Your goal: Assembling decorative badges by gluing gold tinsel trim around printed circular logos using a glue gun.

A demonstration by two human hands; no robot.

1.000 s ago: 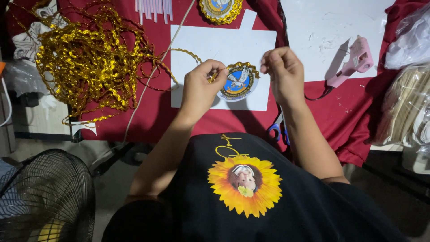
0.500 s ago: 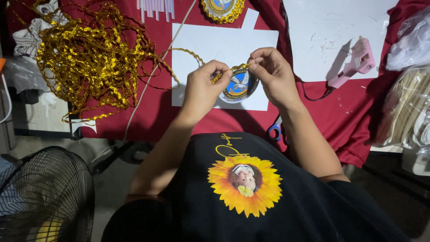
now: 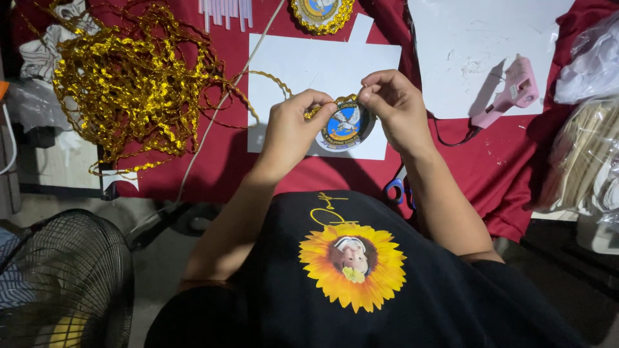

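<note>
**Both hands meet at the round badge's top edge**

The round badge [image 3: 345, 124] lies flat on a white sheet [image 3: 322, 67] on the red-covered desk [image 3: 258, 167]. The left hand [image 3: 290, 132] pinches gold trim [image 3: 316, 109] against the badge's upper left rim; the right hand [image 3: 394, 109] pinches its top edge, fingers closed. Beyond the badge, the trim trails left to a gold tangle [image 3: 129, 84]; a pink glue gun [image 3: 509, 93] lies right.

Red-covered table [image 3: 309, 177] (white sheets [image 3: 309, 64], gold trim [image 3: 129, 84]).

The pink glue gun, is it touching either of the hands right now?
Apart. The head view shows the pink glue gun lying on white paper, with bare cloth between it and the right hand.
</note>
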